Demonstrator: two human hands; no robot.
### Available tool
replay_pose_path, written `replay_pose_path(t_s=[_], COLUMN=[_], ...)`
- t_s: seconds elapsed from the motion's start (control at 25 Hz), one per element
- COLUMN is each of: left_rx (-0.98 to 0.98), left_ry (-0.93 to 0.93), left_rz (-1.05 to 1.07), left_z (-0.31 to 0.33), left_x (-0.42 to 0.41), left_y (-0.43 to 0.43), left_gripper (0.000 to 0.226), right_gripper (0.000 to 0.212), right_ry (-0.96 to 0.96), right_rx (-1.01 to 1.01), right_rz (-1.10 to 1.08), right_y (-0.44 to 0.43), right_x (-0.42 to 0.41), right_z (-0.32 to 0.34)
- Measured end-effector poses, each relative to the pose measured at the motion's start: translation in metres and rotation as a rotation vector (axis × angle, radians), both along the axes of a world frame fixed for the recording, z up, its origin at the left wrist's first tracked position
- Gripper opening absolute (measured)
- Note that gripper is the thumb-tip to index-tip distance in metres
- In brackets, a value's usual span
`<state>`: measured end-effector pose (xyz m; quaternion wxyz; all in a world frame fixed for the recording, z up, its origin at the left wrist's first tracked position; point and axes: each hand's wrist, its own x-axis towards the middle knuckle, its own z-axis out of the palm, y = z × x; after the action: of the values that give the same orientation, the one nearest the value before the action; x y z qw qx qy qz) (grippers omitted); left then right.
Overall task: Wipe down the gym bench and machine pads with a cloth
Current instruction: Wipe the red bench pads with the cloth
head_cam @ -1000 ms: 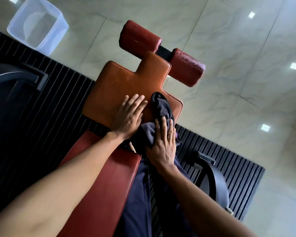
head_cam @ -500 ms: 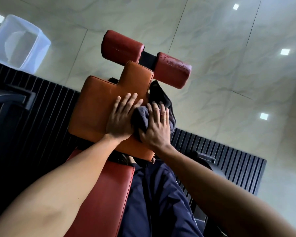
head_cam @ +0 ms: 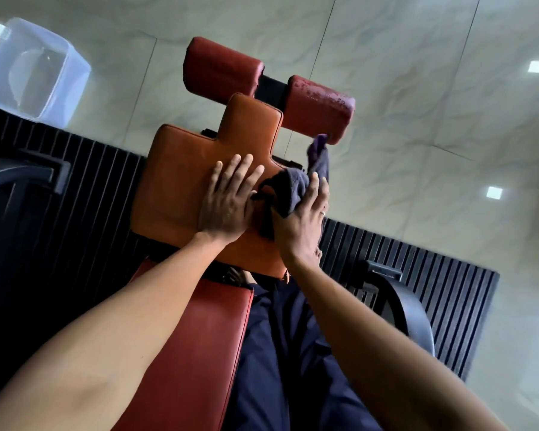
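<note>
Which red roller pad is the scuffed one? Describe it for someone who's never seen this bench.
Start at the orange T-shaped upholstered pad. Past its narrow end sit two dark red cylindrical rollers side by side. The right-hand roller pad is it: its skin is flaked and blotchy, the left-hand roller pad smooth.

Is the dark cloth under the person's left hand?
No, the dark grey cloth lies under the right hand; the left hand rests bare on the orange bench pad.
</note>
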<state>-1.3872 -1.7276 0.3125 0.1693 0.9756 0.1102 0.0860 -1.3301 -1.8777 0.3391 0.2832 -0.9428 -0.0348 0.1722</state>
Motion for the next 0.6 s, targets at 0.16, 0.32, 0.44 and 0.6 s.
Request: replay_pose_path(t_s=[0.16, 0.32, 0.44, 0.6], left_rx=[-0.049, -0.082, -0.062, -0.072], left_ry=[-0.06, -0.058, -0.03, -0.023], left_rz=[0.002, -0.028, -0.044, -0.043], left_z=[-0.004, -0.004, -0.002, 0.0], left_x=[-0.003, -0.025, -0.035, -0.041], left_y=[0.003, -0.002, 0.0, -0.004], left_gripper=[0.046, 0.048, 0.048, 0.047], right_gripper=[0.101, 0.091, 0.097, 0.089], right_ry=[-0.087, -0.142, -0.131, 0.021], right_rx=[-0.009, 0.022, 0.012, 0.127], right_rz=[0.08, 0.164, 0.161, -0.186], right_y=[-0.023, -0.038, -0.033, -0.006], right_x=[-0.093, -0.134, -0.091, -0.016], right_z=[-0.007, -0.018, -0.016, 0.0])
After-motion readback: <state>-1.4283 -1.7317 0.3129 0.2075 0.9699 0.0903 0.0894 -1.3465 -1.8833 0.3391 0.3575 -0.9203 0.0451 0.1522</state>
